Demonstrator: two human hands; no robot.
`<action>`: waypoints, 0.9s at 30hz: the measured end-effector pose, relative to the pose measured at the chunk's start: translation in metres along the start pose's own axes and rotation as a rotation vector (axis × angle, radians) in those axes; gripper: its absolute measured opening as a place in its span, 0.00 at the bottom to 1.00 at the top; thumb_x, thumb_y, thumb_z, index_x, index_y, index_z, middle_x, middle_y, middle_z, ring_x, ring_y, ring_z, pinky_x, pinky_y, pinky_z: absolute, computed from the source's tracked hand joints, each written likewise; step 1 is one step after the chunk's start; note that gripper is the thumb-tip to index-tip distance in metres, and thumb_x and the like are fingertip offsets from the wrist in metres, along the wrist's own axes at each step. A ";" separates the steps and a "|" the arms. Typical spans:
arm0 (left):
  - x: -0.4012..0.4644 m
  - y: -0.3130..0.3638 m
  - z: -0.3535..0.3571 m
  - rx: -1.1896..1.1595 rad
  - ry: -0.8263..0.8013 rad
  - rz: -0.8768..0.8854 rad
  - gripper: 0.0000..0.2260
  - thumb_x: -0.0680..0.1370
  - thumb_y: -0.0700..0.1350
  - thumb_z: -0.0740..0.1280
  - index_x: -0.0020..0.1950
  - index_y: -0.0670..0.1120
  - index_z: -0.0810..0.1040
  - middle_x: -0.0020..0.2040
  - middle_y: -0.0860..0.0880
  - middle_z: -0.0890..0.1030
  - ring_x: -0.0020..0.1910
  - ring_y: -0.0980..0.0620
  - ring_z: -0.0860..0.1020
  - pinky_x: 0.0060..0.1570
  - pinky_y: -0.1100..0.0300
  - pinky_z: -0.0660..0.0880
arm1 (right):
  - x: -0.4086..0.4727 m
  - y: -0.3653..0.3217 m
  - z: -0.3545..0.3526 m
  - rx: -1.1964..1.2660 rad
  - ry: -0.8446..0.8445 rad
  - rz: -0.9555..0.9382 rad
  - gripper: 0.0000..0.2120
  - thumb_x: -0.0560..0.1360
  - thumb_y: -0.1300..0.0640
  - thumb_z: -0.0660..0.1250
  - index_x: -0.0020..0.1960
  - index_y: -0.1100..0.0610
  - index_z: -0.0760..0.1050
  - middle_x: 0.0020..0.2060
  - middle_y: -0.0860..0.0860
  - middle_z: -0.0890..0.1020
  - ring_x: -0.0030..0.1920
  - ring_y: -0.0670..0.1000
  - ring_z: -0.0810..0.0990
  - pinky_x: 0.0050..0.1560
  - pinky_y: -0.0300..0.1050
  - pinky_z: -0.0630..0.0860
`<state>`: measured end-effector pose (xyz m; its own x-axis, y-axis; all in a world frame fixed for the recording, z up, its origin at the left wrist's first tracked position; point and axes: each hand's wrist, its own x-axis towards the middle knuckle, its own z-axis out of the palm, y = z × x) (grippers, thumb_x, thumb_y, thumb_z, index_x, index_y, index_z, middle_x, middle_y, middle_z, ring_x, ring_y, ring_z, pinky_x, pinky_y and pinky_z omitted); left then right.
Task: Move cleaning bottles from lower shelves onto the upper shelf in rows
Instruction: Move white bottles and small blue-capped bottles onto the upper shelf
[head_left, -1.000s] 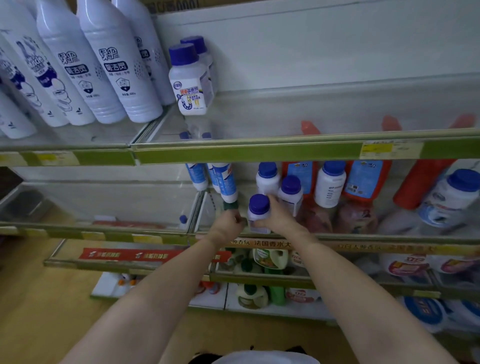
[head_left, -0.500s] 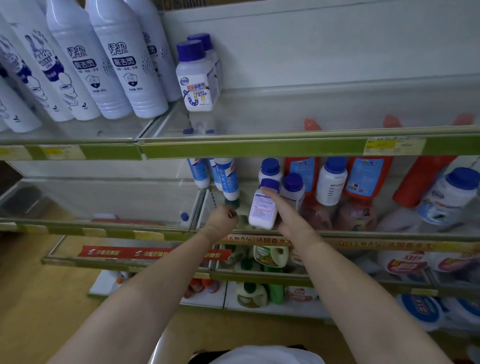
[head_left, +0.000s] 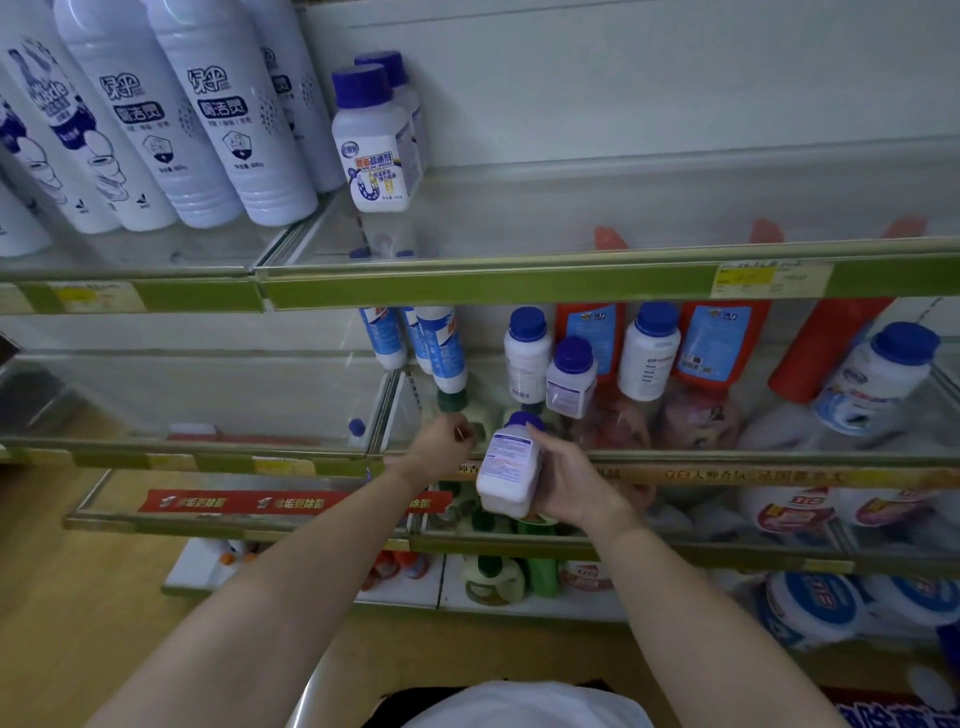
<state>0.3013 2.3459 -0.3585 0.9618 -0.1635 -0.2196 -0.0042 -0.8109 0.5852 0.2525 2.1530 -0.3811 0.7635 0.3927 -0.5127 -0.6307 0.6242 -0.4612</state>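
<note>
My right hand grips a small white bottle with a blue cap, held tilted in front of the middle shelf's front rail. My left hand rests loosely curled at that rail, beside a green-capped bottle; whether it holds anything I cannot tell. Three matching small bottles stand on the middle shelf. On the upper shelf two of the same bottles stand one behind the other.
Tall white bottles fill the upper shelf's left part. Red-orange bottles and a wide white jar crowd the middle shelf's right. Lower shelves hold tubs and green bottles. Wooden floor lies at the left.
My right hand has pulled the small bottle off the middle shelf, down and toward me, tipping it. The left hand has stayed at the rail.
</note>
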 end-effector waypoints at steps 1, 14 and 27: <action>0.000 0.000 0.001 0.001 -0.011 -0.005 0.03 0.79 0.41 0.66 0.46 0.46 0.78 0.42 0.48 0.81 0.44 0.49 0.80 0.45 0.57 0.74 | 0.000 0.000 0.000 -0.013 -0.013 0.021 0.17 0.79 0.53 0.68 0.63 0.62 0.79 0.58 0.59 0.83 0.58 0.59 0.83 0.63 0.57 0.75; -0.004 0.000 0.003 0.067 -0.045 -0.021 0.03 0.79 0.41 0.65 0.48 0.46 0.78 0.46 0.48 0.81 0.46 0.49 0.79 0.46 0.58 0.73 | 0.009 -0.003 0.005 -0.109 0.059 -0.002 0.16 0.76 0.50 0.73 0.55 0.61 0.78 0.44 0.57 0.85 0.47 0.55 0.84 0.55 0.53 0.79; -0.009 0.001 -0.002 -0.009 -0.060 -0.065 0.06 0.81 0.42 0.65 0.56 0.44 0.78 0.45 0.50 0.80 0.47 0.51 0.79 0.46 0.60 0.73 | 0.018 -0.013 0.015 0.004 0.085 -0.113 0.22 0.68 0.39 0.79 0.53 0.53 0.83 0.44 0.52 0.85 0.43 0.52 0.85 0.50 0.50 0.80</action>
<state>0.2935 2.3476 -0.3543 0.9417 -0.1440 -0.3039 0.0608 -0.8159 0.5750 0.2766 2.1621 -0.3737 0.8153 0.2612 -0.5168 -0.5404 0.6637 -0.5171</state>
